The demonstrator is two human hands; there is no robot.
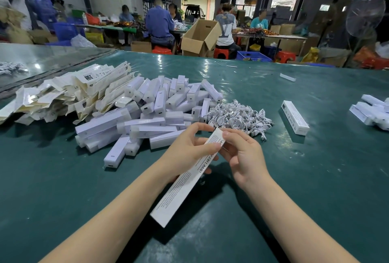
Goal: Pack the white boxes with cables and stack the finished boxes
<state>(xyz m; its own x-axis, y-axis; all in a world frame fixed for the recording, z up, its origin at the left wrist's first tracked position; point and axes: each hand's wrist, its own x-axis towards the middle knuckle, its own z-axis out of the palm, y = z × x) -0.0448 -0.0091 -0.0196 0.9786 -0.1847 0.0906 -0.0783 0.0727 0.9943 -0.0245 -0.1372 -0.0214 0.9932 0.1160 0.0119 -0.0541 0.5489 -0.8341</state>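
Note:
A long white printed box (181,191) slants from near me up toward the pile, held above the green table (294,178). My left hand (187,151) grips its upper half from the left. My right hand (242,153) pinches the box's top end with thumb and fingers. Just beyond lies a heap of coiled white cables (237,115). To the left sits a pile of white lamp bars (151,111). One closed white box (294,117) lies flat to the right of the cables.
Flattened unfolded cartons (63,92) are heaped at the far left. More white boxes (372,111) lie at the right edge, and a small one (287,77) farther back. People sit at tables behind, among cardboard boxes and a fan (365,14).

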